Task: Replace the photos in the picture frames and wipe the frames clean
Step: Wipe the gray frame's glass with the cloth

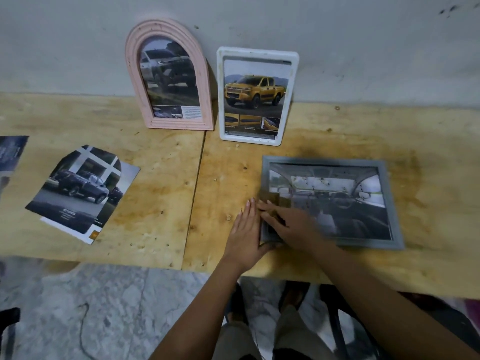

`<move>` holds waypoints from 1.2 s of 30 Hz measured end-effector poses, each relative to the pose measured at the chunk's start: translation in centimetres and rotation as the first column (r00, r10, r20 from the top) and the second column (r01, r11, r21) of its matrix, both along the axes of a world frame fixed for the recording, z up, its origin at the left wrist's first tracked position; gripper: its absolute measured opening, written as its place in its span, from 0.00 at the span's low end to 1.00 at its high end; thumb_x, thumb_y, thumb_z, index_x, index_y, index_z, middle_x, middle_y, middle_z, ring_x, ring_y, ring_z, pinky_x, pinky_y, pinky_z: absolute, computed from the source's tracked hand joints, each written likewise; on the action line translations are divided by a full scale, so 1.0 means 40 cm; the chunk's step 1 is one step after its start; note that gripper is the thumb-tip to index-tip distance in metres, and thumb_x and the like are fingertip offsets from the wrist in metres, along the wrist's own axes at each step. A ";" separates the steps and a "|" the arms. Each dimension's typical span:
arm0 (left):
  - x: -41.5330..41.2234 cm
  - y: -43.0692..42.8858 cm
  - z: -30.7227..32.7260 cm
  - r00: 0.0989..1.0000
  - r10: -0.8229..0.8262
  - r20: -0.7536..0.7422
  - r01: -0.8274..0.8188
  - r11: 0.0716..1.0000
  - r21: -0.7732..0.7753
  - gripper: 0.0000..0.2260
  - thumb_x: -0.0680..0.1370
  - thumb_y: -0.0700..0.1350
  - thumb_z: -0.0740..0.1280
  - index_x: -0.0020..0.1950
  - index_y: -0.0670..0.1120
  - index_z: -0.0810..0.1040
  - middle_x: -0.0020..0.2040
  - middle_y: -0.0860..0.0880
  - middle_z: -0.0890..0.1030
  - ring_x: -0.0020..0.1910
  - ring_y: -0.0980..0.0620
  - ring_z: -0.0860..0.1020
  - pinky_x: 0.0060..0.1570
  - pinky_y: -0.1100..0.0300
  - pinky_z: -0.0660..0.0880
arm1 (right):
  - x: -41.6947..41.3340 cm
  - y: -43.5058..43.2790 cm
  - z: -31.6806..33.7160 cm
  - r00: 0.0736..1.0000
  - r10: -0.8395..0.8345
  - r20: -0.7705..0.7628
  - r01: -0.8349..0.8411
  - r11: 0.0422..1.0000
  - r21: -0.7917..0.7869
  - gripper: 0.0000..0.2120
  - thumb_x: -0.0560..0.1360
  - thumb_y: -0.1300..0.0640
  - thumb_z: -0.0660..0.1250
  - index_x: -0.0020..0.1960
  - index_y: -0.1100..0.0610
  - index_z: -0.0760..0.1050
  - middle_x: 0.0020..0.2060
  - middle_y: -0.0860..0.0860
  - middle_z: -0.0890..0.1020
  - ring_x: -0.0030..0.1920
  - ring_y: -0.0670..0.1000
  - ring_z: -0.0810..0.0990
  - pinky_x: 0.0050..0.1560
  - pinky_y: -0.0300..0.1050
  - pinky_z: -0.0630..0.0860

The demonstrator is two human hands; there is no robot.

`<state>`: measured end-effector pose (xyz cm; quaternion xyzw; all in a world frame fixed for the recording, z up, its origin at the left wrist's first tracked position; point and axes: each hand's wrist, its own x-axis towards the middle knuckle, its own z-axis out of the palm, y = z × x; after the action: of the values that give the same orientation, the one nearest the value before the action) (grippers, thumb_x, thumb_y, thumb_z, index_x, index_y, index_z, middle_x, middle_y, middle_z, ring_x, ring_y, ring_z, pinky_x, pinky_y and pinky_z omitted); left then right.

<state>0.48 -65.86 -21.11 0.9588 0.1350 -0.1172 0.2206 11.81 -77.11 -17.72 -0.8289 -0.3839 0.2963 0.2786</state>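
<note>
A grey picture frame (322,161) lies flat on the right of the plywood table (161,162), holding a photo of a car interior. My left hand (245,232) lies flat against the frame's left edge, thumb hooked at its lower-left corner. My right hand (291,224) presses on that same corner with fingers spread, blurred by motion. A brownish smear shows under its fingertips; I cannot tell whether it is a cloth. A pink arched frame (166,26) and a white frame (258,51) lean against the wall, each holding a pickup truck photo.
A loose arch-cut photo of a dark pickup (78,190) lies on the left of the table on another sheet. A further dark print (11,152) sits at the left edge. The table's front edge is close to my knees (285,331), with stone floor (104,307) below.
</note>
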 end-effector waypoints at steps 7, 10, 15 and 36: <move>-0.004 0.027 0.000 0.994 -0.090 -0.061 0.092 0.995 0.031 0.50 0.62 0.74 0.31 0.74 0.41 0.33 0.71 0.47 0.29 0.71 0.50 0.29 0.74 0.56 0.36 | -0.113 -0.094 -0.016 0.967 -0.252 -0.027 0.253 0.957 0.143 0.14 0.78 0.47 0.60 0.62 0.45 0.76 0.61 0.43 0.78 0.62 0.39 0.74 0.61 0.38 0.72; -0.012 0.032 -0.016 0.990 -0.143 0.004 0.143 0.989 0.039 0.45 0.69 0.73 0.30 0.76 0.44 0.36 0.75 0.47 0.37 0.75 0.47 0.36 0.72 0.55 0.42 | -0.140 -0.108 -0.019 0.949 -0.314 0.004 0.306 0.929 0.208 0.16 0.77 0.49 0.59 0.59 0.52 0.79 0.57 0.47 0.81 0.60 0.41 0.75 0.60 0.39 0.72; -0.019 0.032 -0.017 0.973 -0.224 0.052 0.218 0.972 0.088 0.38 0.73 0.69 0.32 0.76 0.48 0.38 0.76 0.51 0.37 0.76 0.53 0.38 0.73 0.53 0.42 | -0.171 -0.130 -0.021 0.926 -0.348 0.147 0.317 0.927 0.202 0.19 0.77 0.46 0.57 0.54 0.57 0.80 0.53 0.50 0.81 0.57 0.45 0.76 0.57 0.38 0.72; -0.026 0.018 -0.006 0.981 -0.175 0.082 0.169 0.982 0.082 0.36 0.73 0.70 0.34 0.75 0.51 0.34 0.75 0.54 0.33 0.74 0.59 0.34 0.70 0.59 0.30 | -0.088 -0.324 -0.066 0.624 -0.380 0.683 0.495 0.868 0.030 0.14 0.77 0.51 0.55 0.44 0.55 0.78 0.47 0.50 0.82 0.50 0.55 0.79 0.62 0.51 0.65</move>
<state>-0.58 -65.13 -21.34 0.9787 0.0460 -0.0881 0.1797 8.27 -90.07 -20.37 -0.9663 -0.2186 -0.0684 0.1177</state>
